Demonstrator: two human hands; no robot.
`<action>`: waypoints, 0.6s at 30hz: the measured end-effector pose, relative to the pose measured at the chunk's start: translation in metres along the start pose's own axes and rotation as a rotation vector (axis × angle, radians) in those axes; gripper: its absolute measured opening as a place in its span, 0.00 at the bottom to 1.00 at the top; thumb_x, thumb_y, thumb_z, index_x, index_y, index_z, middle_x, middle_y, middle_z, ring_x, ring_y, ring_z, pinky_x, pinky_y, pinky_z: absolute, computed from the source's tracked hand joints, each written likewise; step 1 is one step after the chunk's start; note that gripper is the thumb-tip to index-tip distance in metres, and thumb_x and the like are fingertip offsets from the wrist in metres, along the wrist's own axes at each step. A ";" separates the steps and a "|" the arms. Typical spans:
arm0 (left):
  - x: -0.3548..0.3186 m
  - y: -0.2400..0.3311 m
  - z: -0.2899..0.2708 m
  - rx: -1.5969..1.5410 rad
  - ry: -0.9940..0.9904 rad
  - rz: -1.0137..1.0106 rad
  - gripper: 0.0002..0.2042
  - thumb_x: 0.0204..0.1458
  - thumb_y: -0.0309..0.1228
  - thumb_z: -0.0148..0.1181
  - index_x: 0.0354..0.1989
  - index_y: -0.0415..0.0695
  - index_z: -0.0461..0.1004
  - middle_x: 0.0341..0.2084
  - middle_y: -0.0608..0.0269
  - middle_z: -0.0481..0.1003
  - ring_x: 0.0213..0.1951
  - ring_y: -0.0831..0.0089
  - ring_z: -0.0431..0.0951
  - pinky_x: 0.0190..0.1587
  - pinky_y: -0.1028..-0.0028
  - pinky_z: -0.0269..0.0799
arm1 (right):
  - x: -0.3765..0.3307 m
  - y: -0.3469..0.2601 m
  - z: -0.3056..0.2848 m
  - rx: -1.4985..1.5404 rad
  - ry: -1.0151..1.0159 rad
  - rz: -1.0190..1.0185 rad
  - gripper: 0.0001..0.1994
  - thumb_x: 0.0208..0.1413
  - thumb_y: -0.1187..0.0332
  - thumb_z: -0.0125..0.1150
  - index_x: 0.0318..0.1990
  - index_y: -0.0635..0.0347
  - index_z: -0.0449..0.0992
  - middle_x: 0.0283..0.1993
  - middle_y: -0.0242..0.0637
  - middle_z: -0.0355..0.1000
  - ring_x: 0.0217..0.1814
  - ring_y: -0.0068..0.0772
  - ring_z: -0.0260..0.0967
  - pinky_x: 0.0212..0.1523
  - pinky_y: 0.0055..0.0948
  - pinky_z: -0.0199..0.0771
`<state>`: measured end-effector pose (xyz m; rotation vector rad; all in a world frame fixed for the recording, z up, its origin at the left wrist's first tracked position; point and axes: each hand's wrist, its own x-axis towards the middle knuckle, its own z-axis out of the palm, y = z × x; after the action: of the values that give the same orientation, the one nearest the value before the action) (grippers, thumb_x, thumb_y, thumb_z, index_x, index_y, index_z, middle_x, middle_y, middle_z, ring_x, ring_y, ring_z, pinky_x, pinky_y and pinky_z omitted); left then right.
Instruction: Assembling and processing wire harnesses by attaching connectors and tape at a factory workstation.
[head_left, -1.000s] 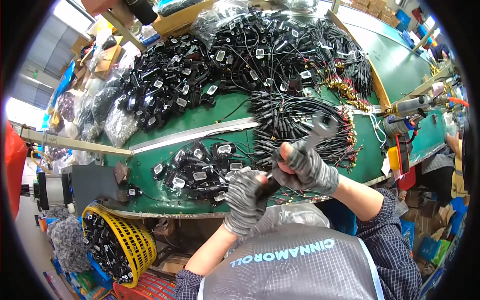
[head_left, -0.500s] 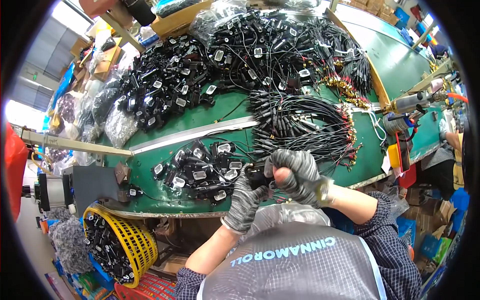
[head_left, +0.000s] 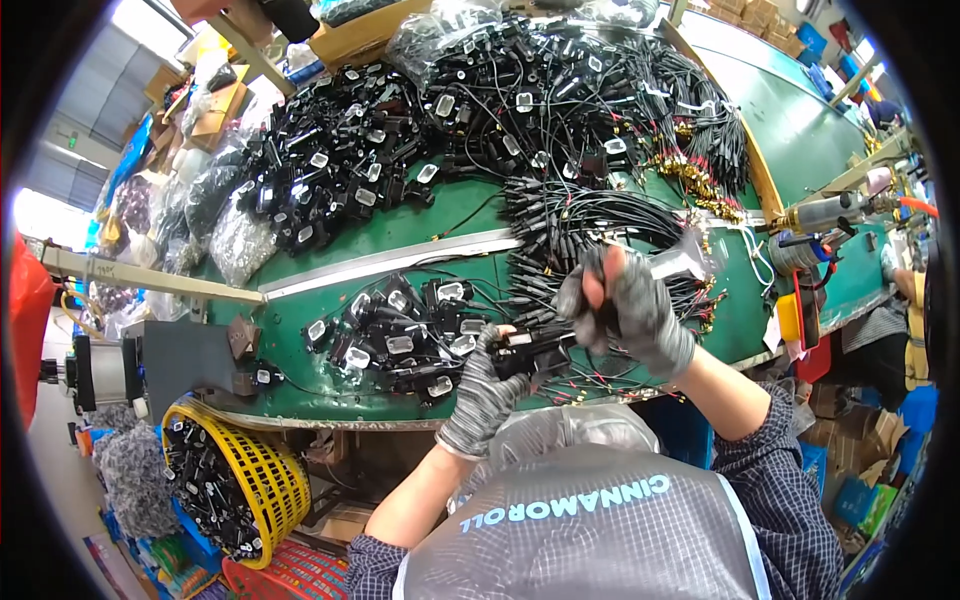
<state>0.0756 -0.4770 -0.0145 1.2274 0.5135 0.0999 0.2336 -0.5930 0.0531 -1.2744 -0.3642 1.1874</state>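
Left hand point(head_left: 487, 385) now clamping black part point(head_left: 533, 350); right hand point(head_left: 630, 305) raised since, pinching cable point(head_left: 598, 300), beside pile point(head_left: 405, 335).

The right hand point(head_left: 625, 305), which was lowered close against the left hand point(head_left: 490, 385) half a second ago, has been raised again above the green table point(head_left: 440, 215), while the small black part point(head_left: 530, 350) is now held out between the two gloved hands.
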 end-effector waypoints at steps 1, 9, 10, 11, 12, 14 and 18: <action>0.002 0.003 0.000 -0.084 -0.015 -0.039 0.23 0.37 0.20 0.57 0.44 0.43 0.58 0.33 0.67 0.66 0.32 0.79 0.68 0.33 0.80 0.67 | -0.002 0.007 0.007 -0.162 -0.021 -0.171 0.23 0.49 0.45 0.44 0.24 0.60 0.68 0.17 0.35 0.65 0.15 0.22 0.60 0.15 0.18 0.57; 0.002 -0.008 0.008 -0.183 0.056 0.058 0.26 0.36 0.18 0.56 0.47 0.44 0.57 0.34 0.65 0.66 0.32 0.76 0.68 0.36 0.79 0.67 | 0.003 0.012 0.026 -0.696 -0.134 -0.610 0.17 0.52 0.55 0.44 0.26 0.61 0.68 0.18 0.42 0.64 0.18 0.40 0.63 0.20 0.31 0.62; 0.003 -0.013 0.006 -0.186 0.060 0.059 0.26 0.36 0.18 0.56 0.47 0.44 0.57 0.34 0.65 0.66 0.32 0.76 0.68 0.36 0.79 0.67 | 0.003 0.014 0.025 -0.818 -0.165 -0.687 0.16 0.52 0.56 0.45 0.26 0.61 0.67 0.18 0.42 0.63 0.19 0.41 0.63 0.20 0.32 0.62; 0.007 -0.020 0.004 -0.131 0.061 0.082 0.26 0.36 0.18 0.56 0.47 0.44 0.57 0.34 0.65 0.66 0.32 0.76 0.68 0.36 0.78 0.67 | 0.004 0.014 0.023 -0.943 -0.190 -0.765 0.15 0.52 0.57 0.45 0.25 0.61 0.67 0.18 0.42 0.63 0.19 0.42 0.63 0.20 0.32 0.62; 0.010 -0.025 0.002 -0.077 0.062 0.105 0.25 0.35 0.18 0.55 0.46 0.44 0.57 0.34 0.65 0.66 0.33 0.75 0.68 0.37 0.78 0.67 | 0.005 0.016 0.021 -0.945 -0.187 -0.763 0.15 0.52 0.57 0.45 0.25 0.61 0.67 0.18 0.42 0.63 0.19 0.42 0.63 0.20 0.32 0.62; 0.013 -0.025 0.003 -0.024 0.068 0.126 0.25 0.35 0.17 0.55 0.46 0.44 0.57 0.34 0.65 0.67 0.33 0.75 0.68 0.37 0.78 0.67 | 0.010 0.020 0.018 -0.913 -0.170 -0.741 0.16 0.52 0.57 0.45 0.24 0.61 0.65 0.17 0.42 0.62 0.18 0.43 0.62 0.20 0.33 0.62; 0.014 -0.012 0.006 -0.095 0.071 0.108 0.24 0.35 0.17 0.54 0.45 0.45 0.58 0.34 0.64 0.67 0.35 0.74 0.68 0.38 0.77 0.67 | 0.013 0.016 0.015 -0.710 -0.161 -0.616 0.17 0.52 0.55 0.45 0.22 0.61 0.64 0.16 0.41 0.62 0.16 0.41 0.61 0.19 0.33 0.61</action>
<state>0.0882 -0.4816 -0.0289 1.1619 0.4983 0.2580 0.2193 -0.5766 0.0394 -1.4975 -1.2813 0.6321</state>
